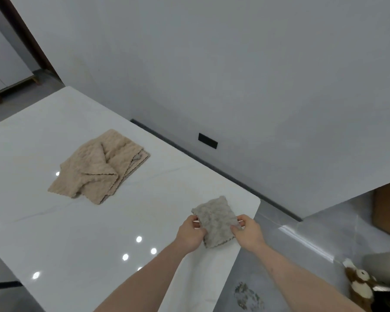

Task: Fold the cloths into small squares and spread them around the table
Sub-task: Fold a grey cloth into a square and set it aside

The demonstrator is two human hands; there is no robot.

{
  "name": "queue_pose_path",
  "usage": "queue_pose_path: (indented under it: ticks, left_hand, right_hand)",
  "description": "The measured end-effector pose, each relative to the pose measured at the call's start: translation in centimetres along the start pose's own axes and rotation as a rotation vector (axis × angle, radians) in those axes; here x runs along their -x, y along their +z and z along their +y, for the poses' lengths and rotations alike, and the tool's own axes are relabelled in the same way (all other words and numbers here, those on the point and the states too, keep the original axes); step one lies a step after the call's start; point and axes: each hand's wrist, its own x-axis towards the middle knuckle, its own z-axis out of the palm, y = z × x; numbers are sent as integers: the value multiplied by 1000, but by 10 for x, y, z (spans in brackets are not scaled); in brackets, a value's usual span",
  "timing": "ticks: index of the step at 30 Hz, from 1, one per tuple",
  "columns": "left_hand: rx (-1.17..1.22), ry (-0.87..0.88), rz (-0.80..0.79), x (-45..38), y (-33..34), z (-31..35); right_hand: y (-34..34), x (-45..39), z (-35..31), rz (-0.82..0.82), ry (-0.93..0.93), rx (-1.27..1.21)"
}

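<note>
Holding the small grey cloth [215, 221] between them, the left hand [190, 235] and the right hand [248, 233] each pinch one side edge of it with thumb and fingertips, low over the near right corner of the white worktop [77, 233]. This cloth is already folded to a small square, with a wavy hem along its lower edge, and it looks thick and fluffy, so it is probably light, soft and without any stiffness of its own. Such a cloth will likely sag or open its layers if it is held at one point only; taking it at two opposite edges, with all layers together in the pinch, seems the safer way. Well beyond the left hand, further from the person, lies the beige pile [99, 167] of larger cloths, loosely folded and not yet square. They seem to be of the same soft material and should be lifted by their corners.
</note>
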Motion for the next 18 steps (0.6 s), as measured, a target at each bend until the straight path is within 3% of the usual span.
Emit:
queue_pose_path:
  ticks: [8,11,13,15,18]
  left_hand:
    - [-64,-3,-32,-56,24,18]
    - [-380,62,37,-59,26,8]
    - [-598,221,89,-59,31,0]
    - [-768,340,71,-64,37,-3]
    - [-977,355,-3,-74,46,-1]
  right_hand:
    - [-6,-72,31,18,27,100]
    - [-6,-74,43,-8,-21,272]
    - [-2,-71,48,-20,-155,363]
    - [5,-70,49,-53,-289,446]
    - [15,-76,44,-105,-387,500]
